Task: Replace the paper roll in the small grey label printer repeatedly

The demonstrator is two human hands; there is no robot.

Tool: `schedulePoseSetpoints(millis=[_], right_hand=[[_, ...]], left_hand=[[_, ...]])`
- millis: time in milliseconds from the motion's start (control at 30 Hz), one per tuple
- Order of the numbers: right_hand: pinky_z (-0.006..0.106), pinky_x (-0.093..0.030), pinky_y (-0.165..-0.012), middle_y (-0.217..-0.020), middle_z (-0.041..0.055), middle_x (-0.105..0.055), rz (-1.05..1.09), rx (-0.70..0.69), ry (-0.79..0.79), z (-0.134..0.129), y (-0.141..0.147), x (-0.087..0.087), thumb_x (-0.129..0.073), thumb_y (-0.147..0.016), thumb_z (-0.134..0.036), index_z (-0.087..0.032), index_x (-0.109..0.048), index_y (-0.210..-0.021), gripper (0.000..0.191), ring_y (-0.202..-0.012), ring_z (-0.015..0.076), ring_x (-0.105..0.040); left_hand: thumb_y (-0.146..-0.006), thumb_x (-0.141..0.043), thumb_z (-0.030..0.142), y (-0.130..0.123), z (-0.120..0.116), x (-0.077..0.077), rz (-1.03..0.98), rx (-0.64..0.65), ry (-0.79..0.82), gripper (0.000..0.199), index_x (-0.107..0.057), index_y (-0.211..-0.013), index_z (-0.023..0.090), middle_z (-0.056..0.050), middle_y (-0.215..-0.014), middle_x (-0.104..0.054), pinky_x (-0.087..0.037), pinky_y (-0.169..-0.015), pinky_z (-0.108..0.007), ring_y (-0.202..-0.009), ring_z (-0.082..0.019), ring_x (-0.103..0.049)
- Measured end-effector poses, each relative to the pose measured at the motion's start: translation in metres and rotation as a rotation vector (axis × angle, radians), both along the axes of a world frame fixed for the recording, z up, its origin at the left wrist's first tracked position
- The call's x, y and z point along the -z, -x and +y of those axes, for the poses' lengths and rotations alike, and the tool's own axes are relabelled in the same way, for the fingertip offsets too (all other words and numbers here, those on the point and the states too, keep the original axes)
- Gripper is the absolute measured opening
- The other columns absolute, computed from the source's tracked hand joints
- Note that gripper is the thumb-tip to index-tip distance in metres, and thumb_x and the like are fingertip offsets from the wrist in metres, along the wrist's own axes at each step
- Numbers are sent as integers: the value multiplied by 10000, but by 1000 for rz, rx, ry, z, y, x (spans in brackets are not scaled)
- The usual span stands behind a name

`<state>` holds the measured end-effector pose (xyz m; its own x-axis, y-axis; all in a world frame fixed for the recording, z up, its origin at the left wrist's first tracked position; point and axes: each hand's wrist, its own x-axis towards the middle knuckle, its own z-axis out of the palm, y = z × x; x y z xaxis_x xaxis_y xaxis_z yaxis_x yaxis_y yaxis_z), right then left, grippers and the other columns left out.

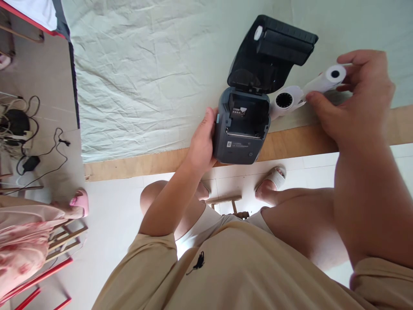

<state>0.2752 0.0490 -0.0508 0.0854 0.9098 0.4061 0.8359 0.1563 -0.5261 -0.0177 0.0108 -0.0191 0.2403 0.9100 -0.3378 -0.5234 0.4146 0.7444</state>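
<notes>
A dark grey portable label printer (240, 148) is tilted up at the table's front edge, its black lid (271, 54) swung back and its paper bay bare inside. My left hand (203, 142) grips the printer by its left side. Over to the right, my right hand (355, 92) has thumb and fingers closed around a white paper roll (322, 82) with a dark hole in its end. Between that roll and the printer lies a second white paper roll (282, 105) with a black core, close against the printer's right side.
A pale green wrinkled cloth (145, 77) covers the table, leaving a wooden front edge (138, 168) bare. On the floor at left are tangled cables (19, 125) and a black adapter (31, 164). Another person's foot in a pink slipper (80, 202) is beside a wooden stool (67, 239).
</notes>
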Motion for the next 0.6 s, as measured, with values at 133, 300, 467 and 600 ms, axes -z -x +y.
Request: schedulePoseSetpoints(millis=[133, 300, 467, 600], right_hand=[[458, -573, -832, -1185, 57, -688, -126, -149, -288, -7, 9, -10, -740, -776, -327, -287, -631, -1281, 519, -1067, 273, -707], [519, -607, -901, -1253, 88, -677, -176, -410, -315, -19, 43, -20, -659, -795, -252, -282, -501, -1448, 672, -1131, 299, -689], [518, -610, -990, -1374, 69, -627, -200, -343, -54, -20, 62, -14, -649, -920, -384, -307, -413, -1461, 595, -1247, 277, -662], [451, -618, -855, -1238, 61, -686, -185, -238, 0, -19, 60, -7, -708, -875, -435, -290, -505, -1365, 549, -1095, 265, -709]], left_hand=[[-1074, -366, 504, 0, 0, -1, 10, 4, 2, 463, -722, -972, 225, -10, -992, -838, -681, -1046, -410, -1313, -266, -737], [-1074, -365, 477, -1, -1, -2, 16, -3, 3, 449, -713, -935, 229, -8, -906, -824, -679, -1052, -403, -1301, -259, -744], [-1068, -384, 463, -1, -1, -3, 18, -4, 10, 419, -694, -921, 223, -11, -1005, -835, -670, -1071, -399, -1305, -257, -742], [-1059, -399, 511, 0, -1, -2, 19, 11, 16, 423, -694, -941, 231, -17, -1056, -835, -681, -1051, -418, -1298, -276, -747]])
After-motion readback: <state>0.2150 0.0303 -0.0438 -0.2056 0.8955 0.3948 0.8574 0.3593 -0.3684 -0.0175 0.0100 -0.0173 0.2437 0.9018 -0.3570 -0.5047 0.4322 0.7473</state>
